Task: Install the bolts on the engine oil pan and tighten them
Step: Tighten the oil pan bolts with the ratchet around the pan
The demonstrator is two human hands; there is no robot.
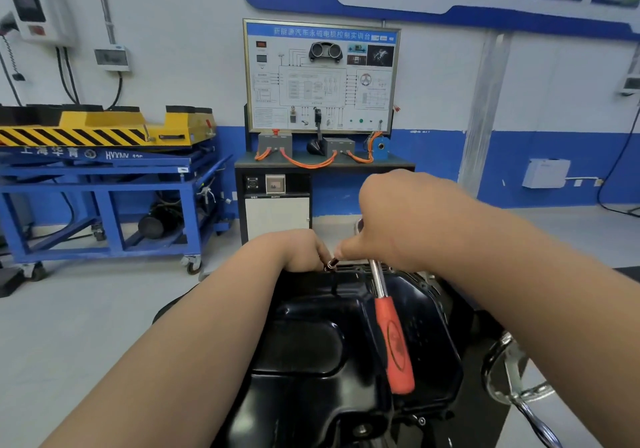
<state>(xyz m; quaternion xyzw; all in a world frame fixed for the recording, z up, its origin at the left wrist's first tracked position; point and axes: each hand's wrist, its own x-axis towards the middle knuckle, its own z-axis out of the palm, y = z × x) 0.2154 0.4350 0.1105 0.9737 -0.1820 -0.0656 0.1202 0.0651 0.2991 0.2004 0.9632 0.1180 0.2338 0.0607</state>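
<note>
A glossy black oil pan (332,350) lies bottom-up in front of me, low in the head view. My left hand (298,250) is at its far rim, fingers pinched on a small dark bolt (331,263). My right hand (398,226) is closed over the head end of a ratchet wrench (391,330) with a steel shaft and a red handle that points back toward me over the pan. My right thumb touches the bolt too. One bolt (421,421) sits in the near rim. The ratchet head is hidden under my hand.
A chrome handle (519,388) of the engine stand sticks out at the lower right. Ahead stands a training bench (322,167) with a wiring panel and orange cables. A blue wheeled lift cart (104,188) with a yellow top stands at left. Grey floor lies between.
</note>
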